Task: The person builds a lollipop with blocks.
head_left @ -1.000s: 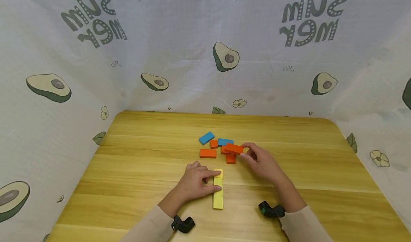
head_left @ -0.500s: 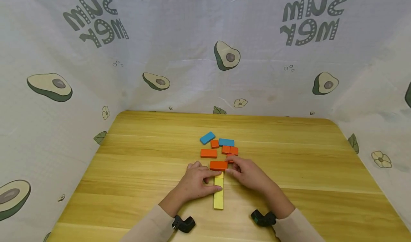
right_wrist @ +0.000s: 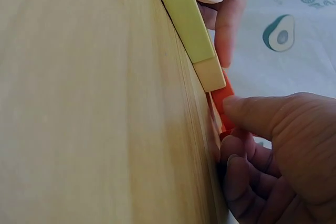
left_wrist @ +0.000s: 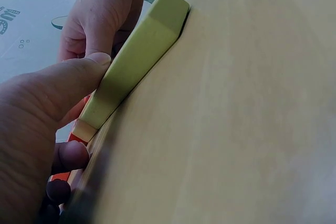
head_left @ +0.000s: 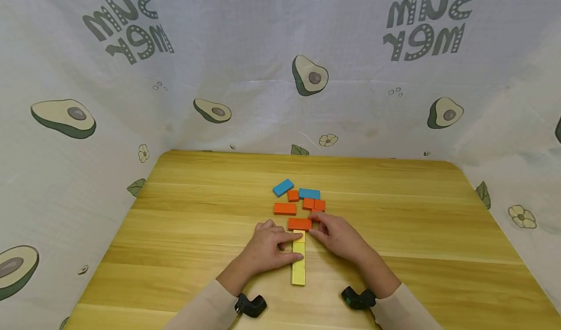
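In the head view a long yellow-green block [head_left: 298, 266] lies on the table with a small yellow-orange square block [head_left: 300, 239] at its far end. My left hand [head_left: 267, 249] rests its thumb on the long block and its index finger on the small one. An orange-red rectangular block [head_left: 299, 224] lies crosswise at the small block's far end. My right hand [head_left: 339, 235] pinches its right end between thumb and index finger. In the right wrist view, the right thumb [right_wrist: 252, 111] touches the orange-red block [right_wrist: 223, 98], which my fingers partly hide.
Behind the hands lie another orange-red rectangle [head_left: 285, 209], several small orange-red squares [head_left: 308, 204] and two blue blocks [head_left: 283, 188] [head_left: 309, 194]. The wooden table [head_left: 197, 198] ends at a printed cloth [head_left: 254, 77]. Each wrist wears a black camera [head_left: 251, 305].
My right hand has brought the orange-red rectangular block from the pile toward me and left, down to the small yellow-orange block's far end. Over the last half second it shifted slightly. My left hand stayed put.
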A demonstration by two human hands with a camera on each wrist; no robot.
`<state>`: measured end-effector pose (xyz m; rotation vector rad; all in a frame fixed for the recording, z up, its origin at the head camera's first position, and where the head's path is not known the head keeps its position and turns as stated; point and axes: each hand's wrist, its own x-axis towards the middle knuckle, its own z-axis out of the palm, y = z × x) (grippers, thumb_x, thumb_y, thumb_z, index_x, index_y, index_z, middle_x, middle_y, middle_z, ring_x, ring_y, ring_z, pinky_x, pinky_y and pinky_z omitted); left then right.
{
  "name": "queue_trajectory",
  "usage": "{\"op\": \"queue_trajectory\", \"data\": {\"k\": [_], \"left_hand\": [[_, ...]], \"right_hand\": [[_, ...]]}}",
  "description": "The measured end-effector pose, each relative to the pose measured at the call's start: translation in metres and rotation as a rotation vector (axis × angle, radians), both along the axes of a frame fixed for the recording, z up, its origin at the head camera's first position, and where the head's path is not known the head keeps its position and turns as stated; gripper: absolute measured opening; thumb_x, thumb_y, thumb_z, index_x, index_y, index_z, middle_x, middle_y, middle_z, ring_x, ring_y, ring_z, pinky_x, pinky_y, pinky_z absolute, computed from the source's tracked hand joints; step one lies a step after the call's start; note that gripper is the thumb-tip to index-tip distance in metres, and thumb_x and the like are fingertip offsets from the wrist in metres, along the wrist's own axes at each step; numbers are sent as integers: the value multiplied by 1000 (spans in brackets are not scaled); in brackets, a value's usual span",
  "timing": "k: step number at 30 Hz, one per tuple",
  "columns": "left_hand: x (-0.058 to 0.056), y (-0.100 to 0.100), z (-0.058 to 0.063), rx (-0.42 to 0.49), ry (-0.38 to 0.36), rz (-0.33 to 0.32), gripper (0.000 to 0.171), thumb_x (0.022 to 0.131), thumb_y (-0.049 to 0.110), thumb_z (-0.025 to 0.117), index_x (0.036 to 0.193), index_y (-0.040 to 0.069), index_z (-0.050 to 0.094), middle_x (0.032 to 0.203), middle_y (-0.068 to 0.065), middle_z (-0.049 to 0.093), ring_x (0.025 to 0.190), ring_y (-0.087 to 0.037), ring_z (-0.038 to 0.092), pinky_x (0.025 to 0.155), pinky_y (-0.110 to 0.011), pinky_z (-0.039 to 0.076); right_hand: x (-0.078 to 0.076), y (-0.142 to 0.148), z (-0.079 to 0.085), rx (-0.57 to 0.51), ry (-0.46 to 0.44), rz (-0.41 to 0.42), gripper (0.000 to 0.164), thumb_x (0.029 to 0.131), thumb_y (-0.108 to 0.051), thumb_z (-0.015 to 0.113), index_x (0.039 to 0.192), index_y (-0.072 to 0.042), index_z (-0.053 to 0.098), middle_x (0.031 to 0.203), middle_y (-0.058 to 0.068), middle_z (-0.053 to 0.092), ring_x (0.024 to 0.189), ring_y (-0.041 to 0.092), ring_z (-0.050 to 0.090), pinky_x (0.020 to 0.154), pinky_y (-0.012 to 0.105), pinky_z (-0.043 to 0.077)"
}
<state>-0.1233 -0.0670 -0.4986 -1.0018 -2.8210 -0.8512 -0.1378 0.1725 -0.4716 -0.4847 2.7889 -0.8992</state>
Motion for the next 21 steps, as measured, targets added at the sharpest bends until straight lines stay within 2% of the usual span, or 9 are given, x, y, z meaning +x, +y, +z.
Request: {"op": "queue_trajectory", "data": {"k": [12,21], "left_hand": [[-3,3,1,-6,1,6,48,86,59,74,128,36,73,69,18,51,78,-4,37,78,-28,26],[-3,4,2,3,3,12,47,85,58,76,127,36,73,68,19,50,77,-3,37,78,-28,26]], "right_hand": [[-4,3,-1,18,66,47,33,95,-24,73,126,-14,68,72,-10,50,62,4,43,60,23,39],[-5,3,3,23,67,55,32,96,-24,73,125,-13,69,71,-9,50,62,4,42,60,22,37]]}}
